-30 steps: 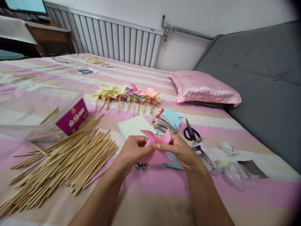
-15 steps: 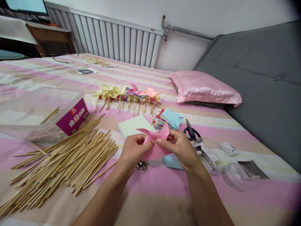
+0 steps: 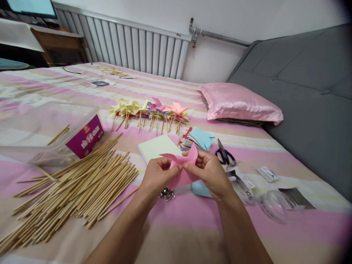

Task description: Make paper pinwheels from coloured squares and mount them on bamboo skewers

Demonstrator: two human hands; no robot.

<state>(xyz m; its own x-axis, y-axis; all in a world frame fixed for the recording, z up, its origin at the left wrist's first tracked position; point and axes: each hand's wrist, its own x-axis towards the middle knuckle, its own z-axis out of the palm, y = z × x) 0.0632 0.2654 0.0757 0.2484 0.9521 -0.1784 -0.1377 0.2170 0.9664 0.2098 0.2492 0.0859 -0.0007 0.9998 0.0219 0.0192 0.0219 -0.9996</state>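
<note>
Between my two hands is a pink paper pinwheel (image 3: 183, 179), its corners bent inward toward the middle. My left hand (image 3: 158, 175) pinches it from the left, thumb near the centre. From the other side my right hand (image 3: 210, 171) grips it, the thumb pressed close to the left one. Whatever lies under the thumbs is hidden. Below the paper sits a small heap of metal fasteners (image 3: 167, 193). A light blue paper (image 3: 202, 189) lies partly under my right hand. Behind my hands is a stack of pale square paper (image 3: 158, 146).
Many wooden sticks (image 3: 82, 187) lie at left beside a clear plastic box (image 3: 82, 137). Finished pinwheels (image 3: 156, 106) rest farther back. Cut coloured papers (image 3: 202, 137), scissors (image 3: 224, 154) and clear packaging (image 3: 275, 207) are at right. A pink pillow (image 3: 239, 101) lies against the grey headboard (image 3: 297, 73).
Both hands stay in nearly the same place on the pink paper. My right fingers have shifted slightly behind its folded corner.
</note>
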